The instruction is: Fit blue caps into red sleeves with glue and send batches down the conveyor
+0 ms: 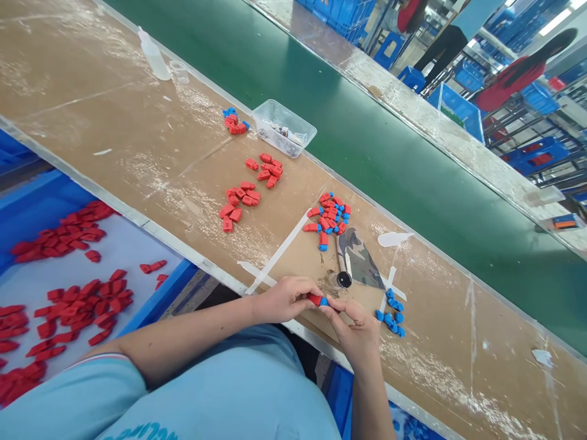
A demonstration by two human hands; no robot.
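Observation:
Near the bench's front edge, my left hand (pixel 290 299) pinches the red end of a small red-and-blue plastic piece (pixel 317 300). My right hand (pixel 354 327) has its thumb and fingers closed on the blue end; the two parts meet between my fingertips. Just beyond lies a small jar with a black lid (pixel 343 280) beside a camouflage-patterned cloth (pixel 362 260). A pile of red pieces with blue ends (pixel 331 214) sits farther back. Several loose blue parts (pixel 391 315) lie right of my right hand, and loose red parts (pixel 241 201) are spread to the left.
A blue crate (pixel 188 272) of red parts stands at lower left. On the brown bench (pixel 114 183) are a clear plastic tub (pixel 284 128), a white squeeze bottle (pixel 153 55) and strips of white tape (pixel 284 247). A green conveyor belt (pixel 348 116) runs behind; people are beyond it.

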